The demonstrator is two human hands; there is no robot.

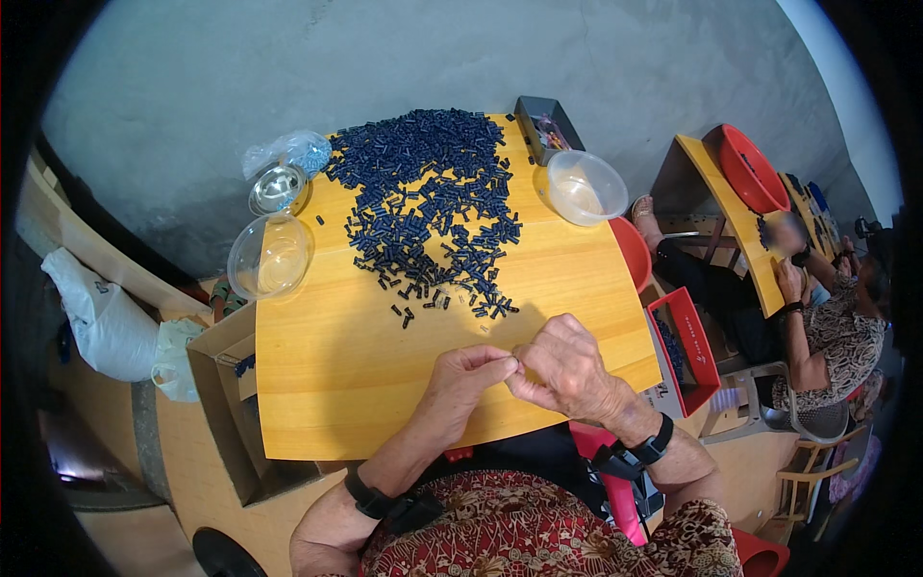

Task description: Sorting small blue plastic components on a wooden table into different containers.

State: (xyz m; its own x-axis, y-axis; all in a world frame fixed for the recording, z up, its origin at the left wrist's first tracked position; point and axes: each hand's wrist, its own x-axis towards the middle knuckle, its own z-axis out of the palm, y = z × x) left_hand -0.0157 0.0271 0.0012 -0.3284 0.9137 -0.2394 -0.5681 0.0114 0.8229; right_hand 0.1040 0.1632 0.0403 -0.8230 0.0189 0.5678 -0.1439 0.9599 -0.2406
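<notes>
Dark blue pieces (418, 146), small, rod-like, heaped loosely on yellow tabletop (327, 365)

The person wears a dark red, pale-patterned top (500, 527) and black wrist straps (658, 442).

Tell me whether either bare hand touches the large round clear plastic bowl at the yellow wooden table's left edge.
No: the left hand and right hand meet over the table, well away from the bowl.
</notes>
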